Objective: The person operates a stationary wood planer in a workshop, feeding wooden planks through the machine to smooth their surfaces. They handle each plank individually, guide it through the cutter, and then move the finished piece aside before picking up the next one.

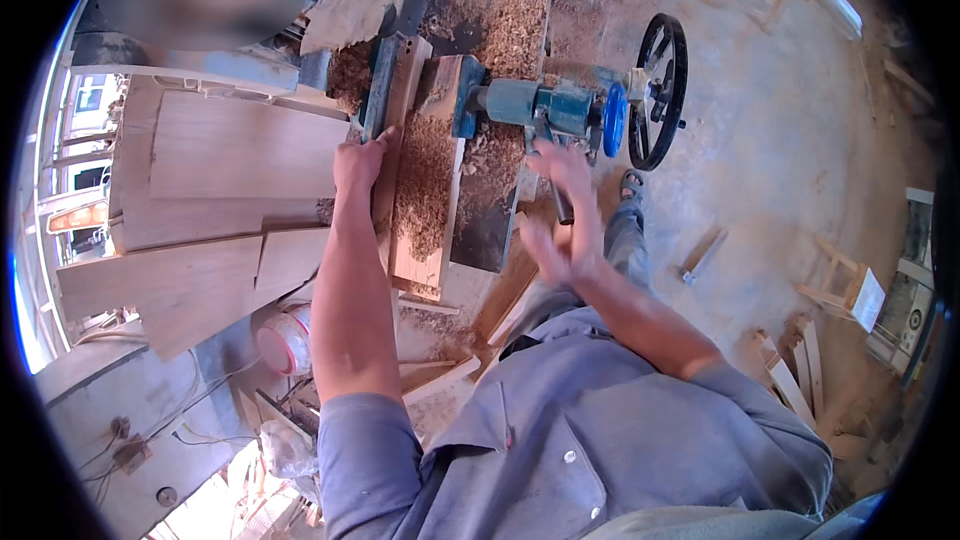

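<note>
My left hand (360, 162) grips the edge of a long reddish-brown wooden board (402, 80), thumb on top. The board stands on edge against a dark green metal plate of a woodworking machine. Beside it, a green clamp cylinder (528, 102) with a jaw block points toward the board. My right hand (568, 190) is at a black lever handle (563, 206) below the cylinder. Motion smears its fingers, and whether they close round the lever is unclear. A blue handwheel (614, 120) and a larger black spoked wheel (658, 92) sit right of the cylinder.
Wood shavings (425, 180) cover the machine bed. Large plywood sheets (250, 145) lean at left, above a red-and-white bucket (286, 342). At right, a small wooden frame (845, 285) and several offcuts (795, 370) lie on the floor. A loose tool (704, 256) lies near my foot.
</note>
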{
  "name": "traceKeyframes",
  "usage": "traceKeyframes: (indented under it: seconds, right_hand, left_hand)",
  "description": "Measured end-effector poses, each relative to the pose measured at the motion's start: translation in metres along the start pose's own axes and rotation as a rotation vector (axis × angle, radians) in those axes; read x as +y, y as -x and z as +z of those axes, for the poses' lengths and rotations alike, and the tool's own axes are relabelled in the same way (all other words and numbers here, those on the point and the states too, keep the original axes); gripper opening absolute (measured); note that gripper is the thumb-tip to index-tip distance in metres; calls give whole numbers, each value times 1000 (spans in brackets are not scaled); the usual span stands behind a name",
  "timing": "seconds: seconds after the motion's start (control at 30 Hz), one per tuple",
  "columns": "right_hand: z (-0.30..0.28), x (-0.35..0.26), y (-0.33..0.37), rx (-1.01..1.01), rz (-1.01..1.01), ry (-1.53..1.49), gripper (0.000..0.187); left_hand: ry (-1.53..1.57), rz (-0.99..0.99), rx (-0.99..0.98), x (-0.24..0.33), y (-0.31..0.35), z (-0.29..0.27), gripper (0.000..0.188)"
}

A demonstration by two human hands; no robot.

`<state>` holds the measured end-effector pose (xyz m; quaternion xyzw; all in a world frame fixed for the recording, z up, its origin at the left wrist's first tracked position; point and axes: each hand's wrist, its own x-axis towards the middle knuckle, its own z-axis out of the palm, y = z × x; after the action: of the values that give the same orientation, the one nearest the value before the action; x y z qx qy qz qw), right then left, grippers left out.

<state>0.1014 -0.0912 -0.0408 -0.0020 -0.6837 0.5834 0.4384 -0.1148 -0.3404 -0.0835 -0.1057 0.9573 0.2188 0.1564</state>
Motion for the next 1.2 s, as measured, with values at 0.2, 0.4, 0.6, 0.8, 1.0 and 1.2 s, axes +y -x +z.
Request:
traceKeyframes:
  seconds: [0.2, 0.4, 0.6, 0.8, 1.0, 1.2]
  right_hand:
    - [15, 31, -157, 47, 835, -283, 23]
    - [-22, 85, -164, 30, 914, -264, 29]
    - [-74, 92, -81, -424, 525, 721, 30]
    - [-64, 19, -88, 20, 484, 143, 26]
    - [-2, 11, -97, -250, 600, 65, 23]
    - [-9, -13, -36, -457, 138, 33, 47]
  left_hand:
    - [27, -33, -27, 6, 9, -4, 63]
    - [-61, -30, -5, 8, 2, -4, 63]
    - [-53, -49, 37, 8, 19, -4, 63]
    - [-73, -44, 49, 15, 26, -8, 64]
    - [-37, -52, 31, 13, 22, -10, 64]
    - [-102, 6, 110, 20, 26, -10, 70]
